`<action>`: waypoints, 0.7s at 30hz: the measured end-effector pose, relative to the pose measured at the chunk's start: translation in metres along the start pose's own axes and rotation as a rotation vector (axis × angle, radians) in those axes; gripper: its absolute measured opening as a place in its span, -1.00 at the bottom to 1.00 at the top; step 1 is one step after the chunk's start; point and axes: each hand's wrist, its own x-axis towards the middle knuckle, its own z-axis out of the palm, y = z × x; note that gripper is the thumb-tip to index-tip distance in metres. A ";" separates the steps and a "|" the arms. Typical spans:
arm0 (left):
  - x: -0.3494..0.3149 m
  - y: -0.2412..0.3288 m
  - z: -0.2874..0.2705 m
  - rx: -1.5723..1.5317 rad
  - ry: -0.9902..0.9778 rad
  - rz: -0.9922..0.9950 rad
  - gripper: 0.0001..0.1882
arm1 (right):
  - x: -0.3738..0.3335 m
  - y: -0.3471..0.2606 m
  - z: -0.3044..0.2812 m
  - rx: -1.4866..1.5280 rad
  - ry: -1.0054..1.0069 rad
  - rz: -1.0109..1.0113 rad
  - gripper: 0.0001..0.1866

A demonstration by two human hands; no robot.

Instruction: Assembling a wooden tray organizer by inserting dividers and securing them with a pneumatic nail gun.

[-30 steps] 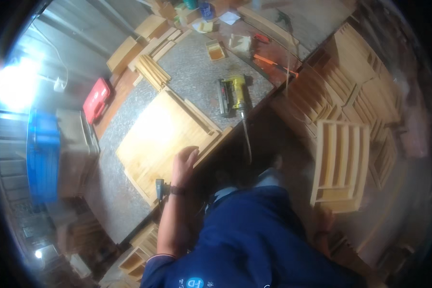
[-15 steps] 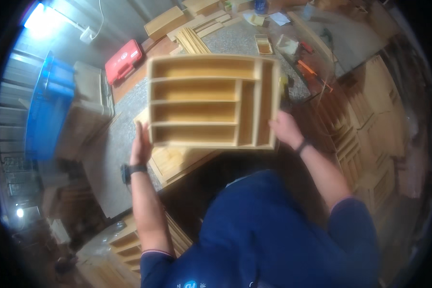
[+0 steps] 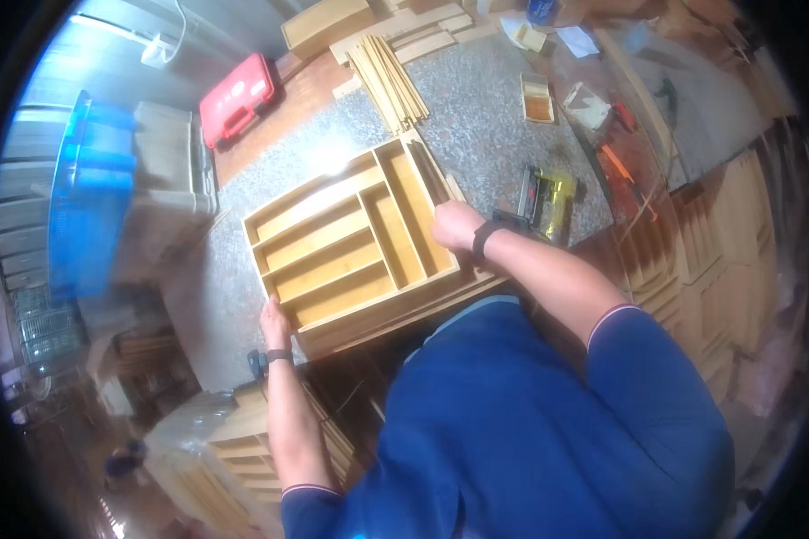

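Observation:
A wooden cutlery tray with several long compartments lies at a slant near the front edge of the work table, its open side facing up. My left hand holds the tray's left wall by the near corner, some fingers hidden behind it. At the opposite end my right hand is closed on the right wall, with its fingertips partly out of sight. A yellow and black nail gun lies on the table just right of my right hand.
A bundle of thin wooden strips lies beyond the tray. Farther left sits a red case, with a blue bin at the far left. Stacked wooden trays stand to the right, more trays at lower left.
The tray has come down from in front of me onto the table and turned to a slant. Both hands moved with it, uncovering the strips and the nail gun.

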 end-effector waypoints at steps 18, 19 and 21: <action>-0.012 0.026 0.055 0.162 0.078 -0.143 -0.91 | 0.009 0.053 -0.045 -0.101 -0.186 -0.095 -0.72; -0.011 0.023 0.050 0.160 0.068 -0.168 -0.88 | 0.011 0.049 -0.075 -0.043 -0.238 -0.089 -0.69; -0.009 0.017 0.042 0.208 0.102 -0.174 -0.87 | 0.038 0.056 -0.104 0.123 -0.162 -0.024 -0.60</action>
